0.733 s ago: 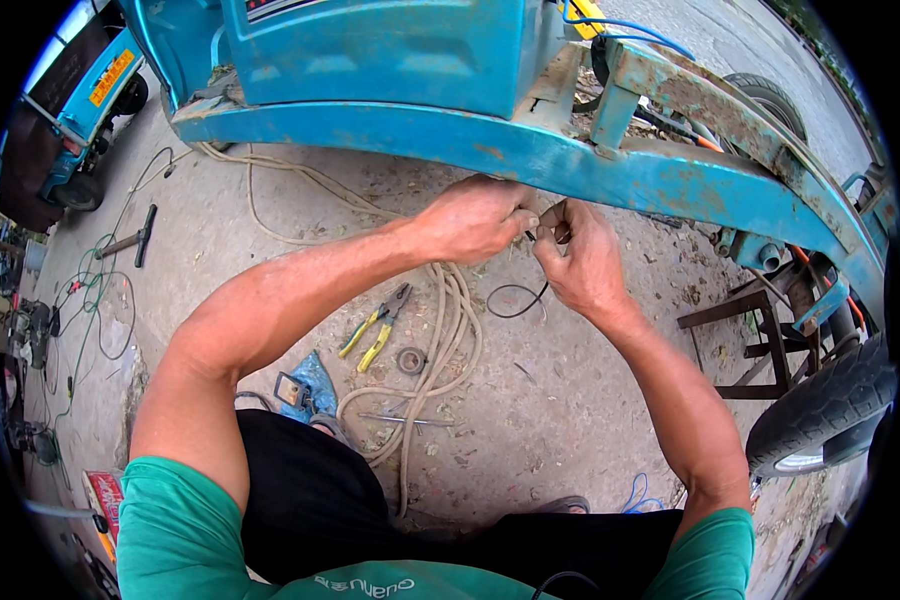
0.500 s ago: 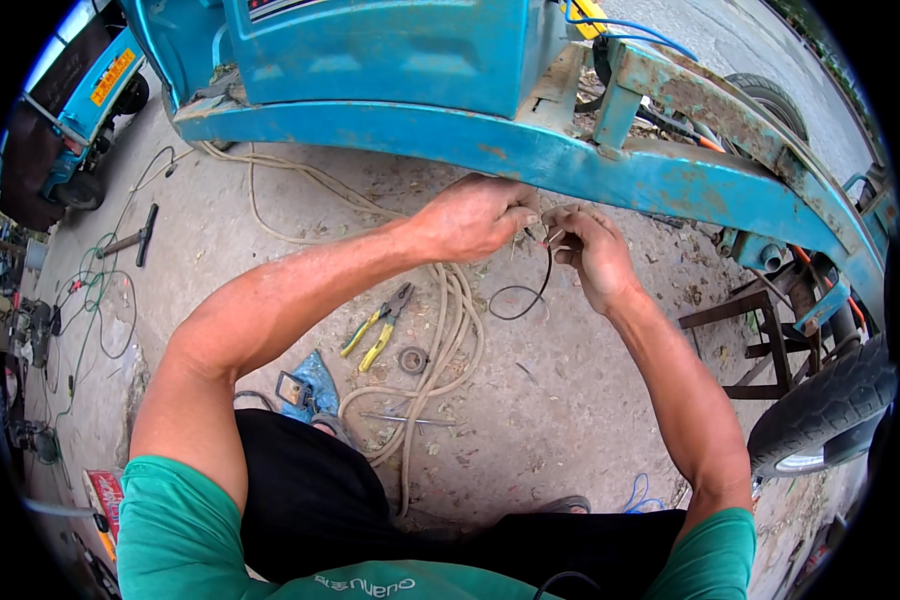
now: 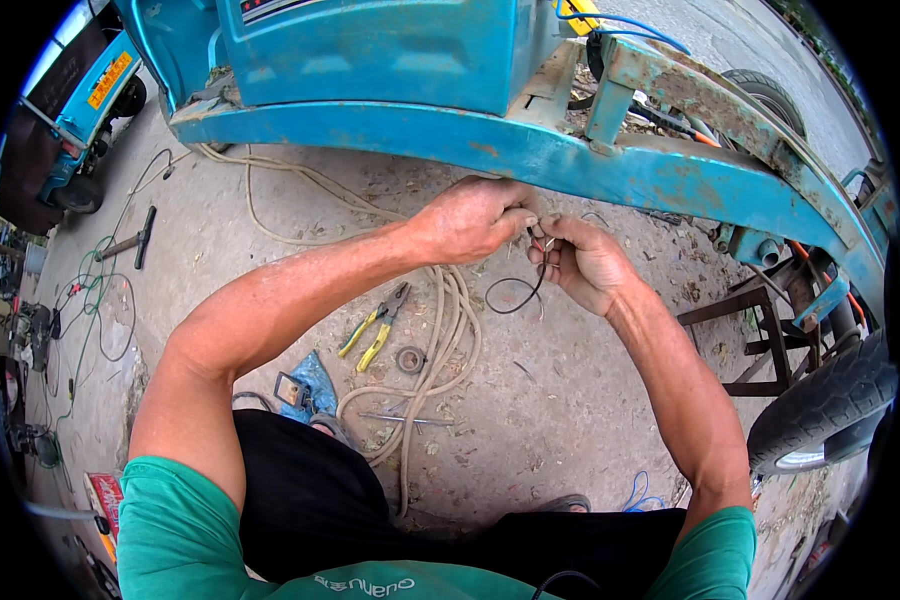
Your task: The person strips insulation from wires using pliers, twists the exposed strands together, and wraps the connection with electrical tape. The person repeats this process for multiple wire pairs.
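Note:
Just under the turquoise, rust-spotted frame rail (image 3: 430,140), both hands are closed on thin wiring. My left hand (image 3: 475,220) pinches the upper part of a dark wire (image 3: 515,308), its fingertips partly hidden behind the thumb. Close beside it on the right, my right hand (image 3: 585,262) grips the same wiring with bent fingers, where short red and pale strands show. The wire loops down below the hands. On the concrete between my arms lie yellow-handled pliers (image 3: 373,345), a tape roll (image 3: 410,360) and coiled beige hose (image 3: 455,320).
A blue bag (image 3: 315,385) lies by my left foot. A dark metal stool (image 3: 770,335) and a tire (image 3: 820,410) stand right. A hammer (image 3: 130,243), tangled cables and another turquoise vehicle (image 3: 100,95) are left. The vehicle body (image 3: 370,55) rises ahead.
My right hand has shifted its grip, turning so that its fingers curl lower around the wire. My left hand stays nearly in place.

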Motion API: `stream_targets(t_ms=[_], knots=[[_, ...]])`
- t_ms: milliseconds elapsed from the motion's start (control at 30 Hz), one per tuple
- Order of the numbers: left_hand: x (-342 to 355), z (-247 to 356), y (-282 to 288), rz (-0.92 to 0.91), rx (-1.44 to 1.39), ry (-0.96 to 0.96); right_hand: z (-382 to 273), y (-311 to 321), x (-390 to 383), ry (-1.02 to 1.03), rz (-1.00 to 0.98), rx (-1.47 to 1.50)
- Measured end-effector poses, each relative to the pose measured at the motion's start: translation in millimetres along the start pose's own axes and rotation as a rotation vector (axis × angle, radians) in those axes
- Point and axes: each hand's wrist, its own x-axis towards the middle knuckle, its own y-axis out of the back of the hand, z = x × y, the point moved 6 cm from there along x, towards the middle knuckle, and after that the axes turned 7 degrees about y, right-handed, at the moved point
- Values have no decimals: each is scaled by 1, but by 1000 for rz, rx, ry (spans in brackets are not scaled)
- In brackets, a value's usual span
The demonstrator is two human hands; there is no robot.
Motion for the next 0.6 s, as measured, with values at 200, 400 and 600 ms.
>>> stream_targets(t_ms=[200,400,600], knots=[[0,-1,0,-7,-64,-26,4,1,1,15,6,0],[1,-2,3,-67,-42,13,4,0,4,168,103,-197],[6,-7,5,-104,108,13,-7,-3,6,374,142,-533]])
